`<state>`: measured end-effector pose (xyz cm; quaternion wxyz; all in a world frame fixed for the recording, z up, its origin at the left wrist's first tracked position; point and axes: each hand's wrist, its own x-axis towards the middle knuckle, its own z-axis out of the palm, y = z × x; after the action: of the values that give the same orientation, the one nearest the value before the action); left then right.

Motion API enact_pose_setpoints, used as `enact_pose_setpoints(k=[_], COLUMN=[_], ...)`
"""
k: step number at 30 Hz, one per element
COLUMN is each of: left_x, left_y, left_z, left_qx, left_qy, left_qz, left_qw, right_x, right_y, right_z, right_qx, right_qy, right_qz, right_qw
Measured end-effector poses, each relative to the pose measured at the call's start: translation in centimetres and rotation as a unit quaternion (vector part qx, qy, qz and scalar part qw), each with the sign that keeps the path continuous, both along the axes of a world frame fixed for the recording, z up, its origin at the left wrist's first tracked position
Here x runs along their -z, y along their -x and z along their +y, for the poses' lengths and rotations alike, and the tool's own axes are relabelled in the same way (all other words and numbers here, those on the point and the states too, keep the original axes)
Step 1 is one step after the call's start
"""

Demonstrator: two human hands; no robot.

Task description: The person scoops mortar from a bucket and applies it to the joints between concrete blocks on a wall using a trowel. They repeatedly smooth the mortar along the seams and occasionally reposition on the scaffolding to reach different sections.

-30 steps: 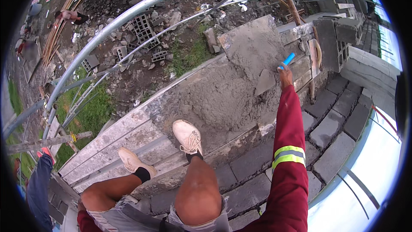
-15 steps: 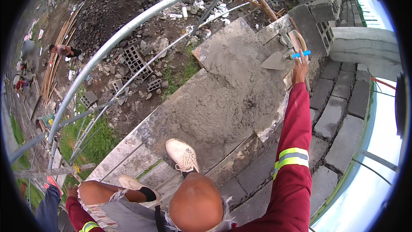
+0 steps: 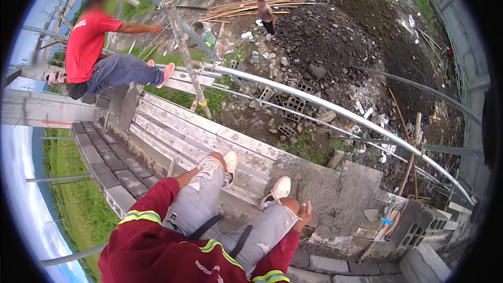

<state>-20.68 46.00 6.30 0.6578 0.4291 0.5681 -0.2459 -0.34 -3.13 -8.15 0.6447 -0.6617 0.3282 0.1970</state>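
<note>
My left hand rests flat on my left thigh near the torn knee of my grey jeans, holding nothing. Beside my right knee is my right hand, its fingers loosely bent and slightly apart with nothing in them. Out to the right, apart from that hand, a trowel with a blue handle piece lies at the edge of a patch of wet grey mortar. The mortar is spread over boards past my right shoe.
Planks run along the platform. A curved metal pipe crosses in front. Block wall courses lie left; hollow blocks stand right. A person in a red shirt sits at left; another person stands on the ground below.
My right hand has let go of the trowel handle and come back beside my knee. The view has swung left, bringing the seated person in red into full sight.
</note>
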Motion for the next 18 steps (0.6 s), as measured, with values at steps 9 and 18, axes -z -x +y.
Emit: enact_pose_setpoints(k=[9,18], left_x=[-17.0,-6.7], left_y=[12.0,26.3], left_z=[0.9,4.1], left_qx=[0.106,0.068], left_qy=[-0.227,-0.191], left_qz=[0.039,0.193], left_qw=[0.967,0.960], right_x=[-7.5,-13.9], right_y=[-2.8,-5.7], right_z=[-5.2,-10.8], right_qx=[-0.300,-0.148], right_qy=[-0.041,-0.045], right_qz=[0.079,0.183], right_qw=[0.950,0.971])
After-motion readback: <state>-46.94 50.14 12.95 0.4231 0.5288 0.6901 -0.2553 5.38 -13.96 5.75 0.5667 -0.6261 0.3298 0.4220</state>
